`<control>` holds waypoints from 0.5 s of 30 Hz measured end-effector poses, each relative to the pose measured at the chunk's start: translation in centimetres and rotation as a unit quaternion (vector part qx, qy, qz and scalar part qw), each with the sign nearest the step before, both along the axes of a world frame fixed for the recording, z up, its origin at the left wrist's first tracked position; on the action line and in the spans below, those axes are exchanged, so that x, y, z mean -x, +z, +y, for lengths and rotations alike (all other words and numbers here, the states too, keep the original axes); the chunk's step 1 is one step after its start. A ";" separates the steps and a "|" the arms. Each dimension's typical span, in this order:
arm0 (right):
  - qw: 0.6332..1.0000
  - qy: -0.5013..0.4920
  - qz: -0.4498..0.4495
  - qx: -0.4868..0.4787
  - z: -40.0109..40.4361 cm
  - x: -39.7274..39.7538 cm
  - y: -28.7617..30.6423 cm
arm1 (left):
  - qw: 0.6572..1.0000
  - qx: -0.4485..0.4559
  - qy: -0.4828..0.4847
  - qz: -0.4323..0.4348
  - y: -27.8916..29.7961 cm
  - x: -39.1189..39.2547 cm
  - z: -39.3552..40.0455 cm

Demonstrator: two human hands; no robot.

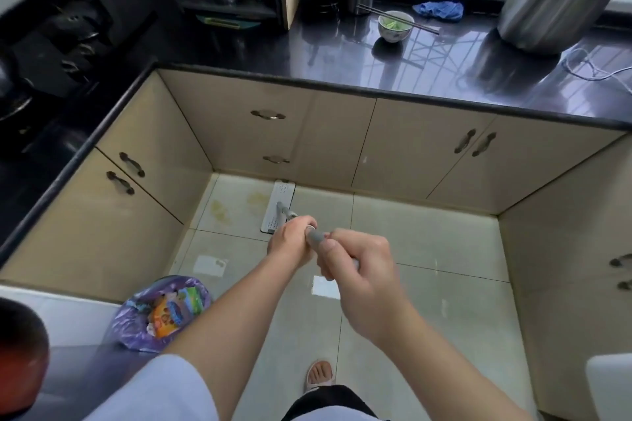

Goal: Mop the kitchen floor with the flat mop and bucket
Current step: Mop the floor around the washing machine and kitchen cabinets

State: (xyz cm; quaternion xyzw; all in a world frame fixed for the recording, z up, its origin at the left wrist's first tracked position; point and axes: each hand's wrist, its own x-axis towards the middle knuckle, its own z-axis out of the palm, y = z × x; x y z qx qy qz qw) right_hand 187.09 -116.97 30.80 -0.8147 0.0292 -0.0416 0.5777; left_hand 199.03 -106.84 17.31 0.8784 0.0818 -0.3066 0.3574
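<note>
The flat mop's white head (278, 206) lies on the pale tiled floor (427, 243), its far end against the base of the back cabinets. Its grey handle (286, 212) rises toward me. My left hand (292, 239) grips the handle lower down. My right hand (362, 270) grips the handle's grey top end just behind the left, thumb along the shaft. Yellowish stains (236, 207) mark the tile left of the mop head. No bucket is in view.
Beige cabinets (342, 140) under a black countertop (342, 55) close the floor on three sides. A purple bag of rubbish (164, 313) sits at the lower left by the cabinet. My sandalled foot (319, 374) stands on the tiles below my hands. Pots and a bowl (395, 26) stand on the counter.
</note>
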 end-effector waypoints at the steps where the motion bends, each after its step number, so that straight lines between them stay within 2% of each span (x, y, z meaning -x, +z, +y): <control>1: 1.000 0.004 -0.002 0.001 -0.1 -0.2 1.0 | 1.000 -0.014 -0.002 -0.020 0.3 0.2 -0.3; 3: 0.999 0.018 -0.020 0.017 -0.5 0.1 3.2 | 0.998 -0.003 -0.011 -0.055 1.5 1.7 -0.4; 5: 0.997 0.049 -0.054 0.007 -1.3 0.8 5.6 | 0.993 0.046 -0.031 -0.102 3.5 4.7 -0.4; 6: 0.995 0.076 -0.058 -0.009 -1.5 1.0 7.0 | 0.991 0.038 -0.039 -0.125 3.7 5.9 -0.2; 8: 0.991 0.110 -0.061 -0.049 -2.1 1.0 8.8 | 0.981 -0.037 -0.091 -0.167 4.0 6.9 -0.1; 10: 0.988 0.115 -0.052 -0.084 -2.5 0.6 9.5 | 0.971 -0.098 -0.122 -0.179 4.1 6.4 -0.2; 15: 0.988 0.067 -0.065 -0.124 -3.3 -0.3 8.6 | 0.978 -0.082 -0.109 -0.160 2.9 4.4 -1.3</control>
